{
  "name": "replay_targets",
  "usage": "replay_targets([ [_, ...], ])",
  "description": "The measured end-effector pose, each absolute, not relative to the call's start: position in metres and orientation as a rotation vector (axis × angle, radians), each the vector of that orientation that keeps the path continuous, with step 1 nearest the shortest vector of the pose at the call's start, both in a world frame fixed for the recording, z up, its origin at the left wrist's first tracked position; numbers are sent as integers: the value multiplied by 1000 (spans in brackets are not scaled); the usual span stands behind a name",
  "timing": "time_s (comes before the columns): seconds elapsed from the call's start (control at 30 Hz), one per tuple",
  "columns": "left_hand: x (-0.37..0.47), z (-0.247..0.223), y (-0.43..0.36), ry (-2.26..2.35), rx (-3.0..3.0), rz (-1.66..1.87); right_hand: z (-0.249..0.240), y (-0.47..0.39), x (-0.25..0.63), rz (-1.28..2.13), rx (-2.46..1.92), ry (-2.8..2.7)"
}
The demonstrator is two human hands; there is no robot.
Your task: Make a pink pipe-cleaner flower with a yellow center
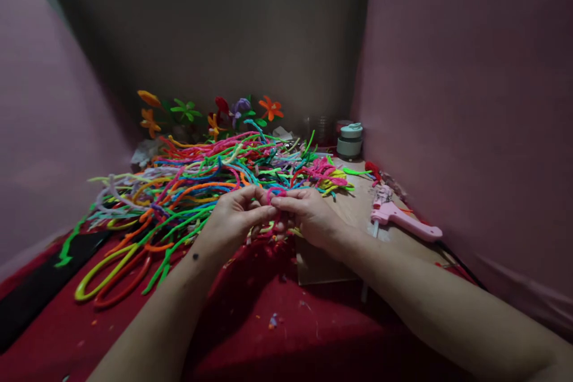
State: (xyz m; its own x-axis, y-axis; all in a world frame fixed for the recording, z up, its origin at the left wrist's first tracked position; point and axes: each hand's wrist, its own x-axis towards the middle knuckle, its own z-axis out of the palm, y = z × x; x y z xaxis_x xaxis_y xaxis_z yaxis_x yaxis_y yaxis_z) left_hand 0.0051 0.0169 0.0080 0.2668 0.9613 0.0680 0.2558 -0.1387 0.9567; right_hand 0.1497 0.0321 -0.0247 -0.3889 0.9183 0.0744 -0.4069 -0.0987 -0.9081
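A small pink loop of fuzzy pipe cleaner point(276, 192) shows between my two hands, which meet near the middle of the view. My left hand point(244, 210) pinches it from the left with thumb and forefinger. From the right, my right hand point(308, 212) has its thumb and fingers closed on the same loop. Fingertips hide part of the pink piece. Behind and to the left of both hands spreads a big heap of many-coloured pipe cleaners point(192, 191).
A pink glue gun point(407, 222) lies on brown cardboard point(329, 265) at the right. Beyond stands a lidded cup point(350, 142). Pipe-cleaner flowers point(271, 108) stand at the back. Scraps point(273, 321) dot the red cloth point(250, 346). A black strip point(45, 286) lies left.
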Motion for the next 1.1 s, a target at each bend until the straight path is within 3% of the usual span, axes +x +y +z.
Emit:
replay_targets([
  [0.57,-2,6,23,880,1753,887,-28,35,152,1583,-567,-1052],
  [1.1,1,7,20,1151,1670,770,-22,40,155,1774,-672,-815],
])
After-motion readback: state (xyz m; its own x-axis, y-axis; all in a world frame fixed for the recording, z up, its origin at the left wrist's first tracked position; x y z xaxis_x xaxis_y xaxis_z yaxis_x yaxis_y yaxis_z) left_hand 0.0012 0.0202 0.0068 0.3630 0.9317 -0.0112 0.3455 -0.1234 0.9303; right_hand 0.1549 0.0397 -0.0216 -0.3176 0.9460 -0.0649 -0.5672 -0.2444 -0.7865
